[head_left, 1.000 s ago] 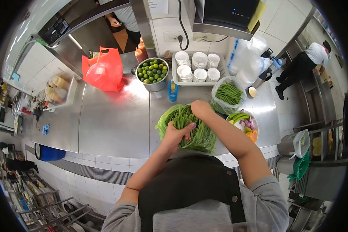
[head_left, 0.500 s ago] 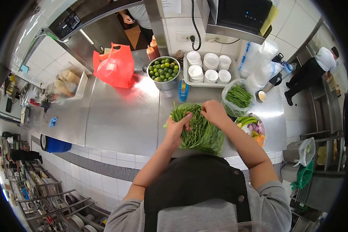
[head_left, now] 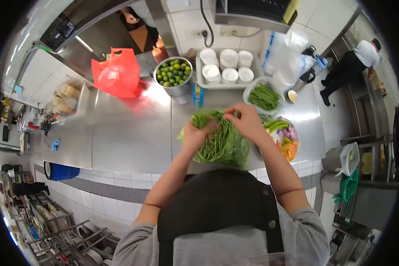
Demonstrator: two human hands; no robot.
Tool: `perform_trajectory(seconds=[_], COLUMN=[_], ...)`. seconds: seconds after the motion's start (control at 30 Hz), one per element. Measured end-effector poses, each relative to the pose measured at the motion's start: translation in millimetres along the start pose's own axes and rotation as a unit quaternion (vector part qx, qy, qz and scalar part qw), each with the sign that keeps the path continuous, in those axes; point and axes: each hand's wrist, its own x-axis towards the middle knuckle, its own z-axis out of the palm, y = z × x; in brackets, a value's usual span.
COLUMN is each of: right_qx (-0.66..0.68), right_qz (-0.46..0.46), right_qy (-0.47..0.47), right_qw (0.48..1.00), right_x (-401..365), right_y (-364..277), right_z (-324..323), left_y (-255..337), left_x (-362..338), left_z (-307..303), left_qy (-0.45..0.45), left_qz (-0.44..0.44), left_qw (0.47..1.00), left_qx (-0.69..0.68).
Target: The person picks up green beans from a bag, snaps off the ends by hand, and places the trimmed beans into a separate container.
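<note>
A clear plastic bag of green beans lies on the steel counter right in front of me. My left hand is closed around some of the beans at the bag's left side, slightly smeared by motion. Over the bag's upper right edge, my right hand has thumb and fingers pinched together; whatever is between them is too small to make out. Just beyond it stands a bag-lined container of green beans. A plate of cut vegetables, with green, purple and orange pieces, sits beside my right forearm.
Along the back are a pot of limes, a blue tool, a tray of white cups and plastic bags. A red bag stands left. One co-worker is at right; another's hand shows through the opening.
The whole view has shifted, so the counter items appear further left and slightly higher. My left hand has moved a little with the beans, which now blur; my right hand stays pinched by the bag.
</note>
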Motion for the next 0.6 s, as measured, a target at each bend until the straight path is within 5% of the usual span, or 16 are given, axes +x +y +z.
perform_trajectory(seconds=[0.3, 0.5, 0.6], right_qx=[0.104, -0.03, -0.084], right_qz=[-0.001, -0.131, -0.217], right_qy=[0.088, 0.024, -0.018], right_qw=[0.991, 0.991, 0.972], right_x=[20.8, 29.5, 32.7], right_y=[-16.5, -20.1, -25.8], right_z=[-8.6, -37.6, -35.4], left_y=[32.6, 39.0, 53.3], left_x=[-2.1, 4.2, 0.7], left_z=[-5.3, -22.6, -14.3], left_qy=[0.002, 0.097, 0.033], left_qz=[-0.007, 0.052, 0.053], left_qw=[0.997, 0.994, 0.994], left_qx=[-0.074, 0.008, 0.086])
